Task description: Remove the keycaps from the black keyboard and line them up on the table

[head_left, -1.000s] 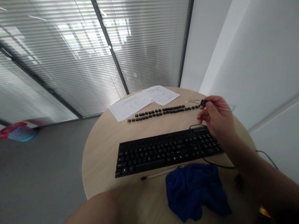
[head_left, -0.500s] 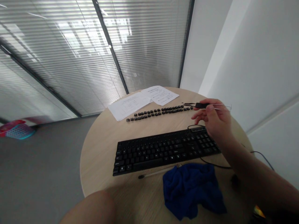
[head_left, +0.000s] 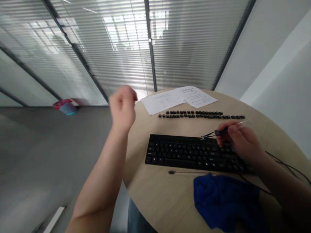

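Observation:
My right hand (head_left: pixel 239 139) grips a tool with a black middle and thin prongs, like tweezers (head_left: pixel 220 132); its tips hang over the top edge of the black keyboard (head_left: pixel 184 152). My left hand (head_left: pixel 123 105) is raised at the table's left edge, fingers curled; whether anything is inside them is hidden. Behind the keyboard, small black keycaps (head_left: pixel 209 116) lie in two rows. In front of it rest a thin brush-like stick (head_left: pixel 187 173) and a crumpled blue cloth (head_left: pixel 223 200).
Printed papers (head_left: pixel 162 102) lie at the back of the round wooden table (head_left: pixel 150 194). A black cable (head_left: pixel 284 161) runs off the right side. On the floor at the left stands a red and blue basket (head_left: pixel 66 106), near the blind-covered glass wall.
My left hand has come up into view, closed. My right hand with the tool has moved from the keycap rows down to the keyboard's top edge. The view has turned left.

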Motion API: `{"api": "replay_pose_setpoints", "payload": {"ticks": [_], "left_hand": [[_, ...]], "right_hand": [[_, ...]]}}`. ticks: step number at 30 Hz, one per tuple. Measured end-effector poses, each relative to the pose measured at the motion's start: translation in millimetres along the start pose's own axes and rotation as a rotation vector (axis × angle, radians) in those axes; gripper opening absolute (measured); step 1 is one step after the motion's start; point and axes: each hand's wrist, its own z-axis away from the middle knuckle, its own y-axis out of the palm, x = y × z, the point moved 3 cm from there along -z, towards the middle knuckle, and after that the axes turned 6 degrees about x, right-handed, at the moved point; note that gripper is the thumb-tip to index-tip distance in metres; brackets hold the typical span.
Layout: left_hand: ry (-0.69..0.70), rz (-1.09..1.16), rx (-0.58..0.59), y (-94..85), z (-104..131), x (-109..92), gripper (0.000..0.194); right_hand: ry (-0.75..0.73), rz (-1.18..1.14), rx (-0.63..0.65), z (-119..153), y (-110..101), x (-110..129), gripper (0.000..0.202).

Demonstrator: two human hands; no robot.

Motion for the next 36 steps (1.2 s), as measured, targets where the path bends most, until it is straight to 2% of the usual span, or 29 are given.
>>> {"api": "replay_pose_setpoints", "payload": {"ticks": [2,3,5,7,10,13,16,21,30,36], "left_hand": [[-0.099,0.073,0.121,17.2,8.0,27.6,0.042],[-0.16,0.127,0.234,28.2,13.5,39.7,0.043],[-0.216,0.205,0.456,47.4,25.2,56.0,0.032],[-0.266,0.276,0.615,58.6,35.0,64.3,0.029],[-0.347,0.374,0.837,63.8,45.2,66.9,0.034],[-0.404,0.452,1.039,64.0,52.4,65.3,0.036],[-0.436,0.506,1.168,66.2,56.7,63.4,0.034],[-0.468,0.531,1.289,73.0,58.9,58.4,0.035],[-0.49,0.506,1.314,75.6,58.2,57.1,0.035],[-0.477,0.509,1.314,76.9,58.1,58.5,0.032]], "right_hand": [[-0.019,0.112,0.174,-3.3,27.4,13.4,0.04],[-0.041,0.171,0.254,-6.6,42.3,19.8,0.037],[-0.089,0.272,0.379,-16.6,73.7,28.6,0.029],[-0.103,0.301,0.469,-30.4,106.2,28.8,0.027],[-0.059,0.245,0.563,-51.5,150.6,14.5,0.027],[-0.008,0.227,0.641,-62.7,179.9,-3.9,0.027],[-0.011,0.268,0.643,-63.8,189.1,-13.2,0.026],[-0.043,0.369,0.606,-60.5,184.8,-15.1,0.023],[0.073,0.382,0.578,-62.4,182.5,-23.9,0.029],[0.024,0.411,0.604,-62.3,188.0,-13.5,0.026]]}}
